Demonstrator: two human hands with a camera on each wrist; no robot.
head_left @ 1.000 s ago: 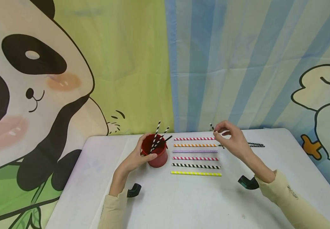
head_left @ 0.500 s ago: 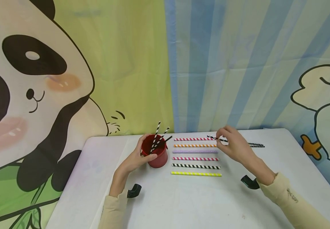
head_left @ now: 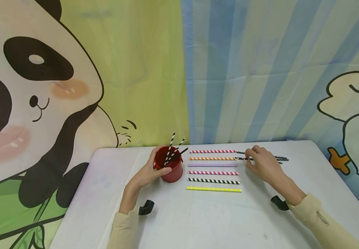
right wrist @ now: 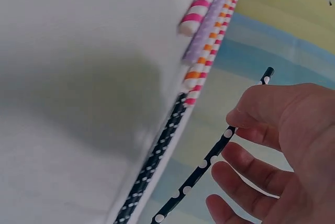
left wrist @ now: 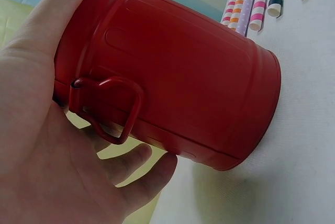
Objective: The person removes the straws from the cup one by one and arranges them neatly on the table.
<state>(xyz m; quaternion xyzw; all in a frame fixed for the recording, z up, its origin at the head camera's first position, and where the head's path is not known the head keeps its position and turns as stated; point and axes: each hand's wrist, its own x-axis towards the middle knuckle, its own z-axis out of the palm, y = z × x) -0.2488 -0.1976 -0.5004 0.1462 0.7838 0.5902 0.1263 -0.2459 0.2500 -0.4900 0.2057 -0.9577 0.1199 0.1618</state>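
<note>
My left hand (head_left: 145,171) grips the side of a small red metal bucket (head_left: 174,174), with the thumb by its rim; the left wrist view shows its wire handle loop (left wrist: 118,110). Black-and-white striped straws (head_left: 171,142) and a darker straw (head_left: 184,150) lean out of it. In the right wrist view, my right hand (right wrist: 293,135) pinches a black straw with white dots (right wrist: 201,167) between thumb and forefinger. Beside it lies another black straw with white specks (right wrist: 152,161). From the head view, this hand is low at the right ends of the rows, covering part of the dark straws.
Left of my right hand, straws lie in parallel rows: red-striped (head_left: 212,151), orange-striped (head_left: 212,158), lilac (head_left: 212,165), pink-striped (head_left: 213,173), black-striped (head_left: 213,181) and yellow (head_left: 213,189). More dark straws (head_left: 281,158) extend to its right. A printed curtain (head_left: 223,72) hangs behind the white table (head_left: 207,221).
My right hand has moved right and down towards the table. Its straw has swung from steeply tilted to nearly flat. The left hand and bucket have stayed put.
</note>
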